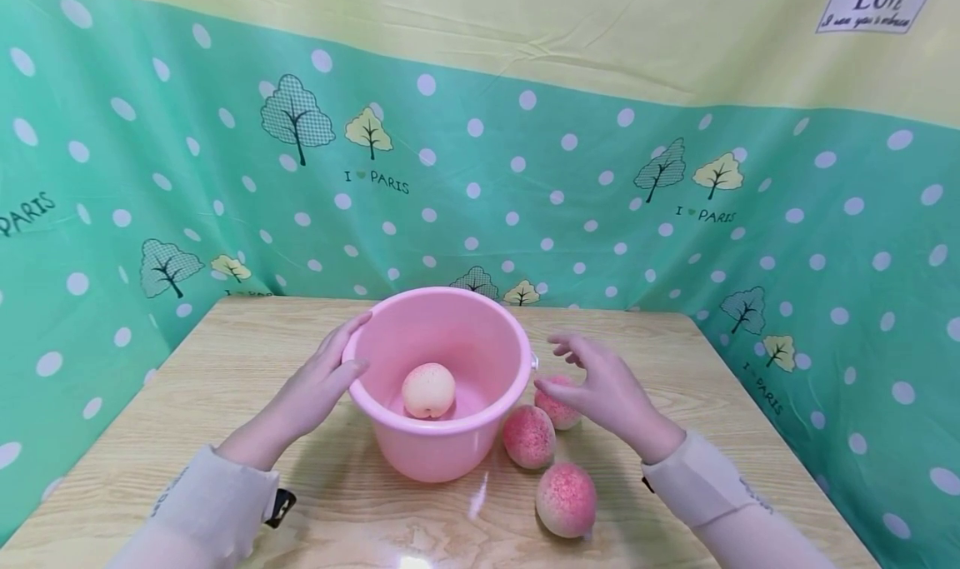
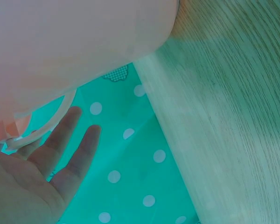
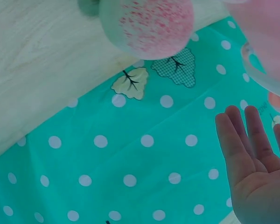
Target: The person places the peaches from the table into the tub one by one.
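A pink bucket [image 1: 435, 461] stands on the table with one pale peach [image 1: 428, 390] inside. My left hand [image 1: 326, 386] rests against the bucket's left rim, the thumb reaching over its edge. In the left wrist view, the extended fingers [image 2: 81, 151] show beside the white bucket handle [image 2: 53, 123]. To the right of the bucket, my right hand [image 1: 603, 390] hovers with relaxed, spread fingers and nothing in them. It partly covers a pink peach [image 1: 562, 415]. Nearer to me lie a second pink peach [image 1: 529, 437], close by the bucket, and a third [image 1: 566, 500].
The wooden table [image 1: 660, 519] reaches back to a green dotted curtain [image 1: 517, 194] with trees printed on it. This curtain also hangs along both sides. A black strap [image 1: 281, 508] shows at the left sleeve.
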`<control>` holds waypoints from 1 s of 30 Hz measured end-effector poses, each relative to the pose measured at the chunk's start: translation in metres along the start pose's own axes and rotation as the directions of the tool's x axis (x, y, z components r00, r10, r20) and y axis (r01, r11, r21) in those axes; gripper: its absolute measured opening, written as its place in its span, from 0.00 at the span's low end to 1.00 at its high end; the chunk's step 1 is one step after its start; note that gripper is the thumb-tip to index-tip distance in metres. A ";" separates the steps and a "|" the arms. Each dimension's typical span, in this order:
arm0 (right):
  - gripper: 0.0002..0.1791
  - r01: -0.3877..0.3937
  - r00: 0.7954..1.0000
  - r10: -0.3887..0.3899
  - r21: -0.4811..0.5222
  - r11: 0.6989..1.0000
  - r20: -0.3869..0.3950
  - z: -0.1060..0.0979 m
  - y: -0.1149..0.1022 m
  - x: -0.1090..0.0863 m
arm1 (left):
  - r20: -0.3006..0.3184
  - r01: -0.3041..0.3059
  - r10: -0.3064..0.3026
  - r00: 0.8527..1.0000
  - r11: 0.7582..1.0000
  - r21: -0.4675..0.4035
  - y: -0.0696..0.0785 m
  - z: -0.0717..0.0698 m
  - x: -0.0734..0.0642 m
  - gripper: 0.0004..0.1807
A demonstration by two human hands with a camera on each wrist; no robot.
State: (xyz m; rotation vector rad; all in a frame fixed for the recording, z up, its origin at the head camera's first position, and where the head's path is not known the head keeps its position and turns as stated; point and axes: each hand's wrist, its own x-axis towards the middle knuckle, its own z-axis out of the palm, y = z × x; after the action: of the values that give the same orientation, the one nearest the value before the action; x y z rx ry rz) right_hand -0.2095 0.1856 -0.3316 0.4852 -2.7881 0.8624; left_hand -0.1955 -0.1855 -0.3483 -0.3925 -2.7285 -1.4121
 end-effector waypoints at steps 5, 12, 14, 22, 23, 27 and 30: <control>0.33 -0.001 1.000 0.002 -0.017 1.000 0.012 0.005 0.009 0.000 | -0.004 -0.001 0.001 1.000 1.000 0.008 -0.001 0.000 0.000 0.35; 0.32 -0.010 1.000 0.010 -0.028 1.000 0.017 0.011 0.018 0.000 | -0.005 -0.004 0.004 1.000 1.000 0.010 -0.001 0.000 0.000 0.35; 0.32 -0.017 1.000 0.017 -0.031 0.999 0.018 0.012 0.020 0.001 | -0.004 -0.002 0.003 1.000 1.000 0.012 -0.001 0.000 0.000 0.35; 0.31 -0.056 0.998 0.058 -0.031 0.998 0.037 0.020 0.030 0.003 | -0.002 -0.002 0.002 1.000 1.000 0.006 -0.001 0.000 0.000 0.35; 0.31 -0.061 0.997 0.062 -0.033 0.998 0.038 0.021 0.031 0.002 | -0.003 -0.004 0.004 1.000 1.000 0.007 -0.001 0.000 0.000 0.35; 0.31 -0.063 0.997 0.064 -0.049 0.997 0.034 0.023 0.034 0.002 | -0.003 -0.007 0.007 1.000 1.000 0.009 -0.001 0.000 0.000 0.35; 0.31 -0.060 0.998 0.061 -0.061 0.996 0.030 0.023 0.036 0.002 | -0.001 0.000 0.000 1.000 1.000 0.009 -0.001 0.000 0.000 0.35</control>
State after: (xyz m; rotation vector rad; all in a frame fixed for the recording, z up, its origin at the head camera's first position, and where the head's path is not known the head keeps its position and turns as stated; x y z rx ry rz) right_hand -0.2263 0.1996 -0.3686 0.4101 -2.8616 0.7869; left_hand -0.1958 -0.1860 -0.3488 -0.3916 -2.7336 -1.3984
